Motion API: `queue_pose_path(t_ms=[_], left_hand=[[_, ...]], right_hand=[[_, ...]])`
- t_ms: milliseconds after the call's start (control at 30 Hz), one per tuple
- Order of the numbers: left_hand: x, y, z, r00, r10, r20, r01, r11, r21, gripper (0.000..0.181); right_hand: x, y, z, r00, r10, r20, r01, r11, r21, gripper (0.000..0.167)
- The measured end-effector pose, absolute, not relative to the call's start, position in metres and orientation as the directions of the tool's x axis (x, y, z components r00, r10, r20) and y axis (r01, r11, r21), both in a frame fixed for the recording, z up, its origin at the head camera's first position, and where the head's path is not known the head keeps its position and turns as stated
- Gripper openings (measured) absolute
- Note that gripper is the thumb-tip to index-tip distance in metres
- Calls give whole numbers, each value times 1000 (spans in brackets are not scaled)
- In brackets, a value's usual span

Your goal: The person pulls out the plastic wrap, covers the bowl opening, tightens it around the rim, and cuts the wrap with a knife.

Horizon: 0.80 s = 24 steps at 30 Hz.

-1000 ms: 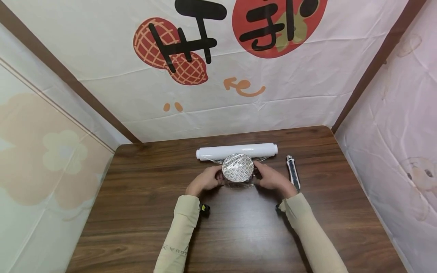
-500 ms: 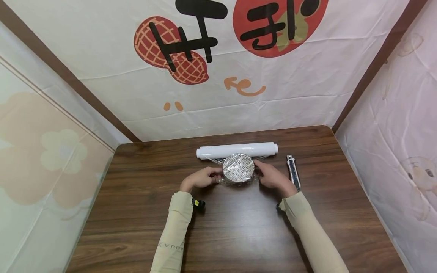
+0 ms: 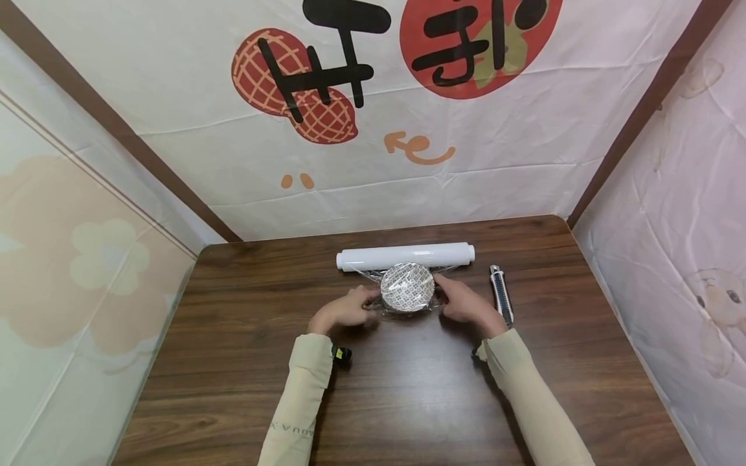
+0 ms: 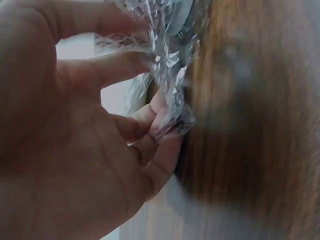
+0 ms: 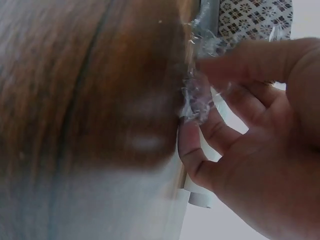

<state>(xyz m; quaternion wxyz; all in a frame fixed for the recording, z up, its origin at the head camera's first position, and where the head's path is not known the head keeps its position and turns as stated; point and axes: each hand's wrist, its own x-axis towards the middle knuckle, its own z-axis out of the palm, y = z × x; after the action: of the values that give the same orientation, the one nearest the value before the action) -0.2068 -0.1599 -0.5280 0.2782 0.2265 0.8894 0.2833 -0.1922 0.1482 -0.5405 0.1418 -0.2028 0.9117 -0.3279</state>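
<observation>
A round object with a patterned top [image 3: 407,287] sits under clear plastic film, and its patterned side [image 5: 256,19] shows in the right wrist view. At its left, the left hand [image 3: 348,308] grips bunched film [image 4: 172,112] with its lower fingers curled round it, while two other fingers reach towards the wrapped object. On the other side, the right hand [image 3: 467,304] holds crumpled film [image 5: 197,100] between thumb and fingers, close against the object. Directly behind lies a white roll of film [image 3: 406,256], with film stretching from it to the object.
A utility knife [image 3: 501,294] lies on the brown wooden table [image 3: 245,362], right of the roll and beyond the right hand. Printed cloth walls [image 3: 373,194] stand behind the table and at both sides.
The left hand has shifted a little left, away from the round object, and its fingers have changed position at the film. The right hand has stayed nearly still.
</observation>
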Motion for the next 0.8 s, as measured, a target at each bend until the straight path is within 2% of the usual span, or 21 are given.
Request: queue_pose_path(t_ms=[133,233,333,533,667,733,800], left_hand=[[-199,-148,-533,-808,490,-327,232,774,589,81],[-194,-139,-538,-879,399,-263,182,788,588,74],[-191,-134,-542,-916,343,-209,152,778,610,67],[-191,-129,-549,-927,332,-175,110,687,718,42],[-189,-129,-549,-933,300,-201,41,642,766,54],[-189,-131,-548,-930,314,-190,68,656,751,59],[-190,-133,-547,-925,341,-170,116,677,727,51]], right_hand=[[-192,146,-543,-871,-478,-113,-287,682,-672,73],[-191,144,-543,-871,-476,-121,-278,681,-677,76],[-190,144,-543,-881,-453,-136,-250,690,-679,77],[-190,144,-542,-891,-428,-150,-224,703,-675,73],[-190,143,-544,-883,-454,-119,-267,695,-667,63],[-190,144,-546,-888,-451,-90,-286,694,-661,52],[-190,144,-548,-890,-451,-64,-301,687,-661,39]])
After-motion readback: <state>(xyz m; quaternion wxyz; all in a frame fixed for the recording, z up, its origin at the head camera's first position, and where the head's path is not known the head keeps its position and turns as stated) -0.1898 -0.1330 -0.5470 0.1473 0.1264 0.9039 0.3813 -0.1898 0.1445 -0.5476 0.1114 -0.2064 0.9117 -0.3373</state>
